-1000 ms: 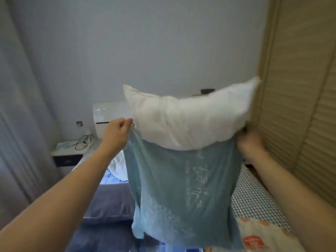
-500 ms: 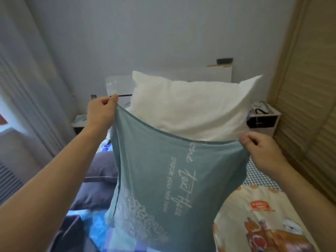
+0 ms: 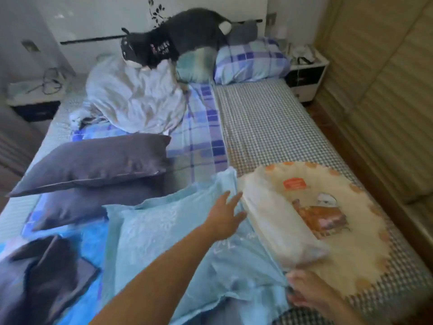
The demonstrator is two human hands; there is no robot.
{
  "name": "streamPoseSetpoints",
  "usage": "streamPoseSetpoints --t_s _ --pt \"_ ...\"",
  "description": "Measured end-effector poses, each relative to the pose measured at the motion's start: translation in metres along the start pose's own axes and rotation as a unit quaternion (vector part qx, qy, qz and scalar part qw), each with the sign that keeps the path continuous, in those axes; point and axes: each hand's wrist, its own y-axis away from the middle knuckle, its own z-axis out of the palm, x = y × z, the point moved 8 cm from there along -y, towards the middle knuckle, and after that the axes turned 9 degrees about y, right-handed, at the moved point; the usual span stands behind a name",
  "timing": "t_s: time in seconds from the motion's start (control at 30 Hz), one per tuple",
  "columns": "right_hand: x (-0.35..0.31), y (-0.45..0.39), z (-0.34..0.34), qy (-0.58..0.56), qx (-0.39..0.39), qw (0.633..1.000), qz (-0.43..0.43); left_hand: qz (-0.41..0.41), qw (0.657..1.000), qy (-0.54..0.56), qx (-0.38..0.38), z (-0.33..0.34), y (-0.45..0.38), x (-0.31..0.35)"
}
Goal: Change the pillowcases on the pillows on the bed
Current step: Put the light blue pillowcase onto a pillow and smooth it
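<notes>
A light blue pillowcase (image 3: 168, 233) lies flat across the near part of the bed. The white pillow (image 3: 278, 221) sticks out of its right-hand opening. My left hand (image 3: 226, 213) hovers over the pillowcase's far edge beside the pillow, fingers spread and holding nothing. My right hand (image 3: 304, 289), blurred, grips the pillowcase's near corner just below the pillow's end. Two dark grey pillows (image 3: 93, 165) are stacked to the left. A bare white pillow (image 3: 136, 99) lies crumpled near the headboard.
A dark grey cat (image 3: 182, 36) stands on the pillows at the headboard, by a plaid pillow (image 3: 250, 59). A cream printed blanket (image 3: 346, 231) lies under the white pillow. Dark cloth (image 3: 46, 277) sits lower left. Nightstands flank the bed; a wardrobe (image 3: 379, 90) lines the right.
The pillow in its blue case, held up in the air before, now lies on the bed. My left hand has let go of the case's edge and opened; the view has tilted down.
</notes>
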Motion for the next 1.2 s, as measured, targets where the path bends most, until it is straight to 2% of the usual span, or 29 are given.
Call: streamPoseSetpoints --t_s 0.07,0.13,0.23,0.33,0.43,0.47,0.53,0.6,0.67,0.77,0.87,0.97,1.07,1.13,1.2 --pt "0.027 -0.023 0.014 0.083 -0.027 0.995 0.039 -0.042 0.993 -0.089 -0.064 0.077 0.045 -0.074" --pt "0.019 -0.049 0.0 0.125 0.088 0.988 0.034 -0.09 0.986 -0.118 -0.074 0.103 0.092 -0.137" --pt "-0.052 -0.074 -0.006 0.079 0.186 0.978 -0.041 -0.138 0.983 -0.115 -0.03 0.083 0.128 -0.184" --pt "-0.127 -0.139 0.008 0.061 0.178 0.98 -0.059 -0.168 0.98 -0.107 0.03 0.05 0.133 -0.205" --pt "-0.192 -0.19 0.031 0.077 0.149 0.982 -0.092 -0.178 0.975 -0.124 0.052 0.03 0.116 -0.21" --pt "-0.211 -0.197 0.028 0.122 0.166 0.97 -0.127 -0.18 0.973 -0.132 0.053 0.027 0.106 -0.211" --pt "-0.23 -0.207 -0.007 0.236 0.266 0.92 -0.167 -0.191 0.972 -0.126 0.047 0.027 0.085 -0.215" --pt "-0.208 -0.225 -0.058 0.272 0.349 0.89 -0.111 -0.231 0.965 -0.122 0.017 0.034 0.068 -0.223" --pt "-0.181 -0.239 -0.082 0.246 0.359 0.898 -0.065 -0.256 0.957 -0.133 0.002 0.039 0.055 -0.223" --pt "-0.192 -0.223 -0.074 0.168 0.361 0.906 -0.142 -0.295 0.952 -0.083 -0.01 0.045 0.051 -0.226" --pt "-0.169 -0.191 -0.036 0.115 0.313 0.933 -0.135 -0.262 0.956 -0.129 -0.022 0.056 0.051 -0.22" --pt "-0.113 -0.161 0.009 0.169 0.229 0.951 -0.119 -0.243 0.959 -0.142 0.008 0.061 0.044 -0.214" --pt "-0.078 -0.161 -0.042 0.215 0.331 0.913 -0.105 -0.204 0.965 -0.162 -0.021 0.07 0.026 -0.205" --pt "-0.07 -0.169 -0.062 0.218 0.361 0.902 -0.094 -0.21 0.962 -0.166 -0.049 0.075 0.017 -0.2" --pt "-0.076 -0.175 -0.056 0.21 0.373 0.897 -0.108 -0.24 0.961 -0.132 -0.027 0.069 0.011 -0.205"
